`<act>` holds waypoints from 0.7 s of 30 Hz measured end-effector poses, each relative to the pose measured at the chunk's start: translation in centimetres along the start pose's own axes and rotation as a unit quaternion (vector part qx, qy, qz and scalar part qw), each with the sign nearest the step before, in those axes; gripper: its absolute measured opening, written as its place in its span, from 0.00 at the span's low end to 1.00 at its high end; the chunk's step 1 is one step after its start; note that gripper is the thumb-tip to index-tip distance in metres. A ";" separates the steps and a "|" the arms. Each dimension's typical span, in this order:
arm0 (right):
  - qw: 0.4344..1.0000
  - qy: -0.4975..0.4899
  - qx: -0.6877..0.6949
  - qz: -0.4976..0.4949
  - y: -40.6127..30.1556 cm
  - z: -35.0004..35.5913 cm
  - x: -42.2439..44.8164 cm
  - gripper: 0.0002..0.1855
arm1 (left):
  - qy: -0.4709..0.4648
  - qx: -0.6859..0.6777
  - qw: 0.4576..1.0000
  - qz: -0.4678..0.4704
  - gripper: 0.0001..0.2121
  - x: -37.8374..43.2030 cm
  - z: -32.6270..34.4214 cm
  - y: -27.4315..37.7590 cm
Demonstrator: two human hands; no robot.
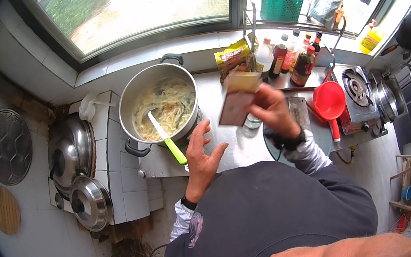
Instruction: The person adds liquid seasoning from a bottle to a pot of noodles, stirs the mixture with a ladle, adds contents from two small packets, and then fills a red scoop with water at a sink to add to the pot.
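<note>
A large metal pot (189, 125) holds noodles in pale broth, with some reddish-brown seasoning on the surface. A ladle with a white and green handle (175, 151) leans over its near rim. My left hand (201, 155) is raised at the pot's near right side, fingers apart and holding nothing. In my right hand (272, 108) is a blurred packet, brown with a yellowish end (235, 106), gripped at its right side and held above the steel counter. A small glass jar (253, 121) stands just behind and below it, partly hidden.
Sauce bottles (303, 68) and a yellow seasoning bag (234, 58) stand at the back. To the right are a cleaver (298, 108), a red plastic ladle (329, 100) and a gas stove (356, 86). Metal lids (91, 203) rest at left. Chopsticks fill a green holder (282, 5).
</note>
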State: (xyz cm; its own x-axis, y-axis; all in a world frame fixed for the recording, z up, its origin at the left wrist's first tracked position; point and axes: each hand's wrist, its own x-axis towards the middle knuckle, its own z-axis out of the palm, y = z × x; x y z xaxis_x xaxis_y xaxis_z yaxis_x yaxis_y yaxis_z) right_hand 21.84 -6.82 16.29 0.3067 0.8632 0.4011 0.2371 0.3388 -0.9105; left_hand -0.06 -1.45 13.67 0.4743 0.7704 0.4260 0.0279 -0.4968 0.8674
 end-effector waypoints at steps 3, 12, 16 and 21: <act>0.984 -0.109 0.142 0.005 -0.3 5.1 -1.2 0.21 | 0.003 -0.151 0.987 -0.058 0.21 -0.5 0.4 -2.2; 0.921 -0.084 -0.245 -0.292 -5.7 5.6 3.2 0.08 | 0.033 -0.203 0.975 -0.081 0.13 -1.9 -2.3 -4.1; 0.896 -0.173 -0.296 -0.281 -5.7 6.5 4.5 0.06 | 0.039 -0.196 0.977 -0.079 0.12 -2.2 -3.2 -3.7; 0.890 -0.266 -0.281 -0.241 -5.8 7.2 5.3 0.04 | 0.050 -0.090 0.993 -0.064 0.13 -2.1 -4.6 -3.0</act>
State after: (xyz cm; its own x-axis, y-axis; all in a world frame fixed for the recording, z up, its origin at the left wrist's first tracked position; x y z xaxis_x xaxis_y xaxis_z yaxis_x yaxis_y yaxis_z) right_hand 15.44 -1.45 22.94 -0.3994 0.7747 0.4902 0.6932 0.6051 -0.3915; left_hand -5.18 0.27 11.37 0.3869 0.8629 0.3250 -0.0798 -0.3198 0.9441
